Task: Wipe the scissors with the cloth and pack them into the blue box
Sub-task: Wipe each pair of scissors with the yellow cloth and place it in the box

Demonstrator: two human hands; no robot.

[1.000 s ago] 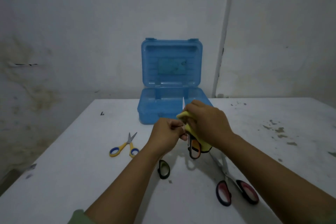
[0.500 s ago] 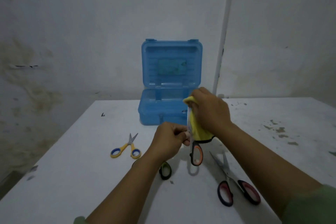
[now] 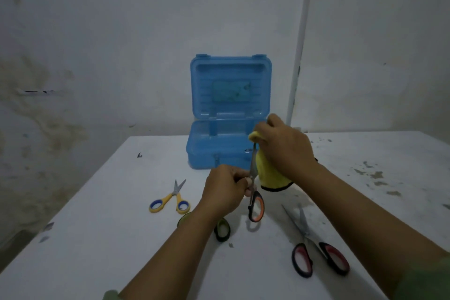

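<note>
Scissors with orange handles [image 3: 254, 198] are up off the surface [image 3: 102, 238] in my two hands, blades pointing up, just in front of the blue box [image 3: 219, 151]. My left hand [image 3: 225, 190] has its fingers curled tight in a pinch near the pivot, with the orange handle loop hanging below. My right hand [image 3: 285, 151] is closed round the yellow cloth [image 3: 266, 170], and the cloth is wrapped about the top of the blades near the tip.

By my reckoning I am in the middle of wiping this pair, and little of the job is finished. The box stands open with its lid upright against the wall, and I cannot make out any scissors inside it. Three more pairs lie on the surface: yellow-and-blue scissors [image 3: 171, 200] to the left, red-handled scissors [image 3: 314, 248] to the right, and a dark pair with green in the handles [image 3: 222, 229], mostly hidden under my left forearm. Those look untouched, so each would need wiping and packing after this one goes in.

Against a second ago, my cloth hand has slid from low on the blades, near my left hand, up to the tip, so more bare blade shows beneath it. The other pairs have not moved.
</note>
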